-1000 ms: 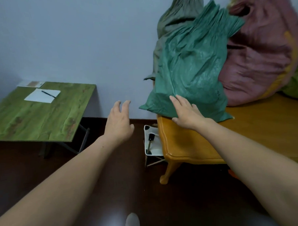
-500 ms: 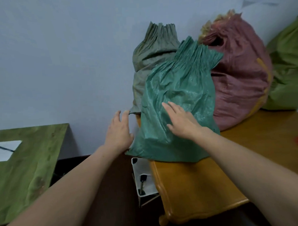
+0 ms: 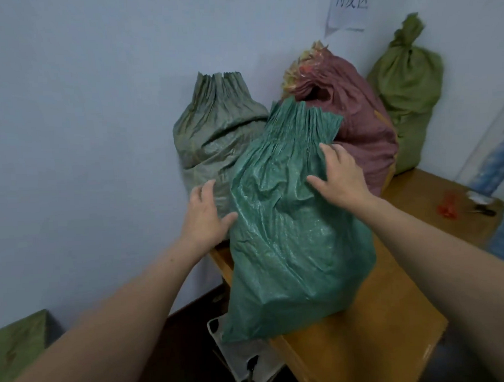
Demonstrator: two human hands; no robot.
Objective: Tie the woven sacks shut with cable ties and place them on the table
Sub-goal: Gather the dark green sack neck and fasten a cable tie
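A full teal woven sack [image 3: 293,241] stands at the near corner of the orange wooden table [image 3: 395,314], its pleated mouth fanned open on top. My right hand [image 3: 341,175] lies with straight fingers on the sack's upper right side, just under the pleats. My left hand [image 3: 205,214] touches the sack's left side with spread fingers. Behind it stand an olive-grey sack [image 3: 216,129] with a gathered top, a maroon sack [image 3: 354,117] with an open frayed mouth, and a light green sack [image 3: 408,91] whose neck is tied.
Red cable ties [image 3: 448,206] and a dark tool [image 3: 484,211] lie on the table's far right. A white stool [image 3: 249,361] stands on the dark floor below the table corner. A green table [image 3: 17,342] shows at the lower left. A paper sign [image 3: 349,6] hangs on the wall.
The view has swung right and up toward the sacks. My right hand slid up the teal sack to below its pleats, and my left hand came against its left side.
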